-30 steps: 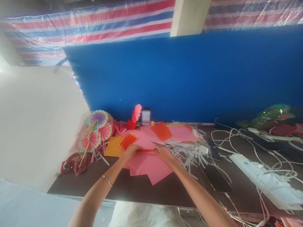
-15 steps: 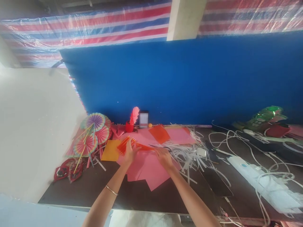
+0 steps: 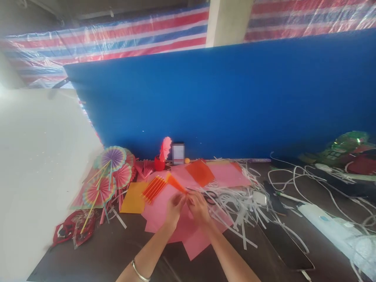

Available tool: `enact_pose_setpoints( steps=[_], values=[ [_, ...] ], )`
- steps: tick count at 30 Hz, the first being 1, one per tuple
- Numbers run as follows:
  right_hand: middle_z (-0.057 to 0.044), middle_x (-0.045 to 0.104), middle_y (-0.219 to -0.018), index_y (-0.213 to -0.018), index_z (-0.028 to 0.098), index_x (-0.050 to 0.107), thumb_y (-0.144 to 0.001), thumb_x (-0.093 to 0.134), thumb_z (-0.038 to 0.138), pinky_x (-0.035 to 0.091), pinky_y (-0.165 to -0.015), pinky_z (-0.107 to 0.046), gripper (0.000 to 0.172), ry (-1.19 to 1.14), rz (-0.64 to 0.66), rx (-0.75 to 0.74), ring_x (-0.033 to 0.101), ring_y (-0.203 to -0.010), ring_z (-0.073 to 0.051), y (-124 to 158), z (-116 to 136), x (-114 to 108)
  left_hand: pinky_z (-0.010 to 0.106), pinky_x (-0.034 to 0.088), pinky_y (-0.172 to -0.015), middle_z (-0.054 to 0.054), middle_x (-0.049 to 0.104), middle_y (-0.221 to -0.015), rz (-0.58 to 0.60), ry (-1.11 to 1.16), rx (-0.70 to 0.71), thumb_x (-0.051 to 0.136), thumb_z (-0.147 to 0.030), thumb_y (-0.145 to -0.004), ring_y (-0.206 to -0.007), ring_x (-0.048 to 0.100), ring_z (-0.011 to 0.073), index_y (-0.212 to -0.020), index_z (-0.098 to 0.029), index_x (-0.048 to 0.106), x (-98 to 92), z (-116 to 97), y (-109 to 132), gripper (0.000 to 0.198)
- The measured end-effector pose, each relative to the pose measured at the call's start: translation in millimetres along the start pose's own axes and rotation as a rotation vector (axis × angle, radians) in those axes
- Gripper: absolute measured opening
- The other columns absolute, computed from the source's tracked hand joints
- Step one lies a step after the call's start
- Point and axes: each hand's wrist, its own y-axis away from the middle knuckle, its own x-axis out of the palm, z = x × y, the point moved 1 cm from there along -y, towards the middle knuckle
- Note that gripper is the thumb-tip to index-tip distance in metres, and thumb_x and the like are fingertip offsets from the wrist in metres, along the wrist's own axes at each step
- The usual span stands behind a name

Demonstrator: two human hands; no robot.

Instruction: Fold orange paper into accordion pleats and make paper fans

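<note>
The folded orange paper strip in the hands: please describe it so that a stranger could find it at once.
Start at the big blue board behind the dark table, then come down to the pink sheets at its front. Over them, the left hand and right hand meet and pinch the folded orange strip. Unlike the pleated orange stack lying flat beside it, this strip is raised, slanting up to the left.

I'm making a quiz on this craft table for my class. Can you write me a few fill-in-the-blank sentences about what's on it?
1. Both hands, left hand and right hand, pinch a folded strip of ____ paper.
2. Under the hands lie sheets of ____ paper.
3. The round paper fans lie on the person's ____ side.
4. Behind the table stands a ____ board.

Missing words: orange; pink; left; blue
</note>
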Motion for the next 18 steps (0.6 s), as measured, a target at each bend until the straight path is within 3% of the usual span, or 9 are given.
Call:
enact_pose_setpoints(
  steps=[6,11,14,18],
  values=[
    [-0.01,0.065,-0.098,-0.103,0.02,0.059,-0.089,0.038,0.014,0.048,-0.085,-0.038,0.026,0.056,0.223,-0.12,0.059,-0.097,-0.022,12,13,4,0.031,0.05,-0.072,0.01,0.067,-0.084,-0.071,0.47,-0.212,0.064,-0.048,-0.07,-0.08,0.063,0.0196,-0.085,-0.012,0.064,-3.1,1,-1,0.039],
    [-0.008,0.062,-0.108,-0.114,0.023,0.056,-0.088,0.037,0.013,0.046,-0.091,-0.038,0.033,-0.071,0.329,-0.196,0.055,-0.105,-0.021,5,27,-6,0.028,0.047,-0.066,0.006,0.064,-0.075,-0.055,0.491,-0.172,0.061,-0.05,-0.071,-0.071,0.06,0.0159,-0.083,-0.012,0.064,-16.7,-2,-4,0.04],
    [-0.007,0.061,-0.104,-0.102,0.023,0.059,-0.086,0.046,0.021,0.047,-0.088,-0.037,0.021,-0.244,0.293,-0.096,0.056,-0.101,-0.021,-3,35,-15,0.024,0.043,-0.059,0.002,0.059,-0.067,-0.029,0.404,-0.107,0.058,-0.049,-0.074,-0.062,0.054,0.0115,-0.077,-0.013,0.062,-22.8,-6,-4,0.037],
    [-0.006,0.06,-0.089,-0.09,0.021,0.057,-0.084,0.052,0.031,0.049,-0.078,-0.038,0.013,-0.406,0.08,0.262,0.058,-0.083,-0.019,-8,29,-16,0.022,0.038,-0.055,0.001,0.053,-0.06,0.088,0.251,-0.073,0.054,-0.05,-0.078,-0.056,0.048,0.0099,-0.07,-0.012,0.059,-25.5,-10,-2,0.039]
  ],
)
